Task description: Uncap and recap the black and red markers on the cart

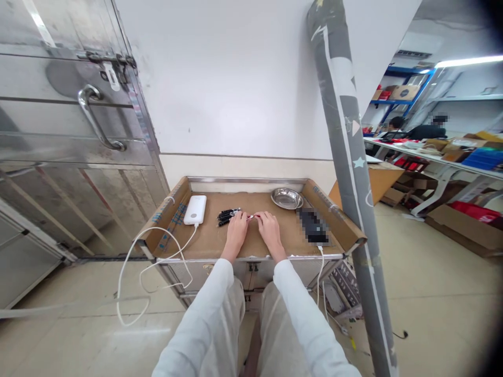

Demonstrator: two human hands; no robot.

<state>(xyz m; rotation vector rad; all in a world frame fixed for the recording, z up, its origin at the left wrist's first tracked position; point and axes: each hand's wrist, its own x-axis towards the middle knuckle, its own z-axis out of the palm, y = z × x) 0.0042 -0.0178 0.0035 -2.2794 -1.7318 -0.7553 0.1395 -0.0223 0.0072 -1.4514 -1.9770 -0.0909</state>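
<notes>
My left hand [237, 229] and my right hand [269, 229] are close together over the brown cardboard top of a small cabinet [251, 247]. Their fingertips pinch a small, slim piece [250, 216] between them, with a little red and white showing. It is too small to name, and the fingers partly cover it. Just left of my left hand lies a bunch of black, pen-like sticks [227, 216], side by side. A shallow round metal dish [287, 198] stands behind and to the right of my right hand.
A white power bank [195, 209] with a white cable lies at left, a dark phone [313, 226] with a cable at right. Cardboard-lined raised sides [334, 213] bound the top. A tall grey wrapped roll [346, 120] leans at right. Two people sit farther back.
</notes>
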